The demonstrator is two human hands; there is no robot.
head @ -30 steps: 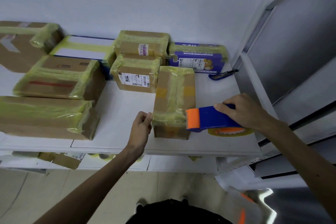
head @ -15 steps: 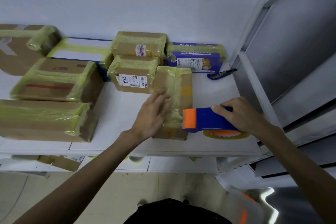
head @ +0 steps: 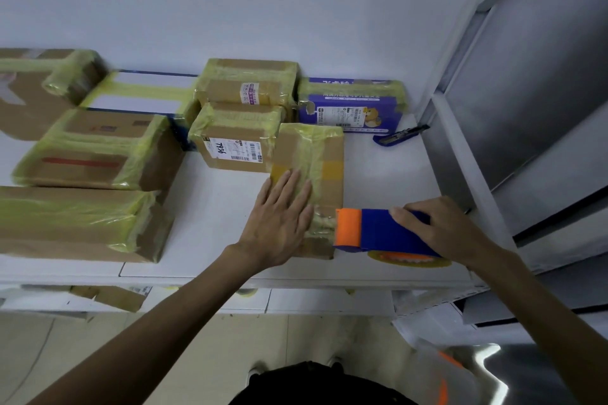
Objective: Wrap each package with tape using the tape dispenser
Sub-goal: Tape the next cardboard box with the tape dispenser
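Since a second ago, the left hand (head: 279, 223) is lying flat and unclenched on top of the package (head: 309, 187) instead of pinching its near-left corner, likely pressing fresh tape down and steadying the box. Just right of the package, the right hand (head: 441, 230) is gripping the tape dispenser (head: 378, 230), its orange nose touching the box's side. The package, a brown carton banded in yellowish tape, is sitting near the table's (head: 210, 223) front edge.
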